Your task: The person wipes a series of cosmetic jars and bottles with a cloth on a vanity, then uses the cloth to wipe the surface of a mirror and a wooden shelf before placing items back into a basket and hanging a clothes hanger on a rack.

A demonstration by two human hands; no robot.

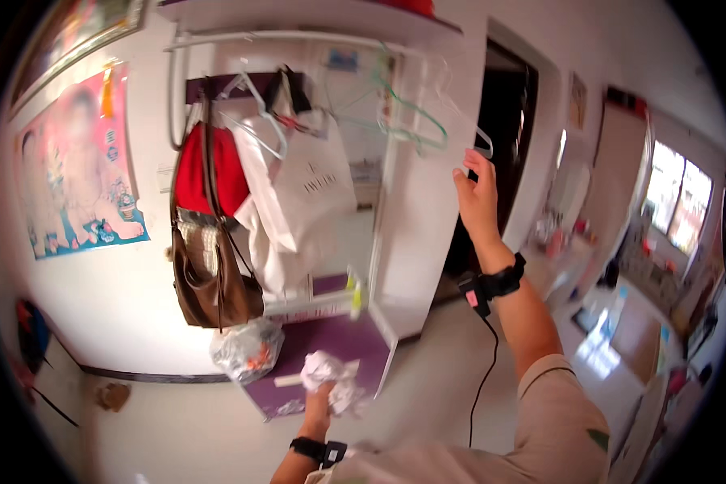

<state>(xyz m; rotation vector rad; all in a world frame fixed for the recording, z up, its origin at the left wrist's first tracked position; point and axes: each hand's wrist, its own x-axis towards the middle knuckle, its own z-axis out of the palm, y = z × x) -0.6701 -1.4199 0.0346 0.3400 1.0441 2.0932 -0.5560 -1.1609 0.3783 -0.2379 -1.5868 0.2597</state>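
My left hand [319, 396], low and centre, grips a crumpled pale pink and white cloth [323, 369] above a purple cabinet top [308, 339]. My right hand [483, 190] is raised with thumb and fingers apart, nothing seen between them. Its fingertips are by the curved end of a white hanger [486, 144]; whether they touch is unclear. To its left, a green hanger [429, 121] and a pale hanger [272, 130] hang below the white rail [314, 37]. Black straps with small devices circle both wrists.
On the rack hang a red bag [233, 169], a brown shoulder bag [236, 290] and a white bag with writing [314, 181]. A stuffed clear plastic bag [251, 351] sits on the cabinet's left. A black cable [487, 375] dangles from my right wrist. Behind is a dark doorway [499, 109].
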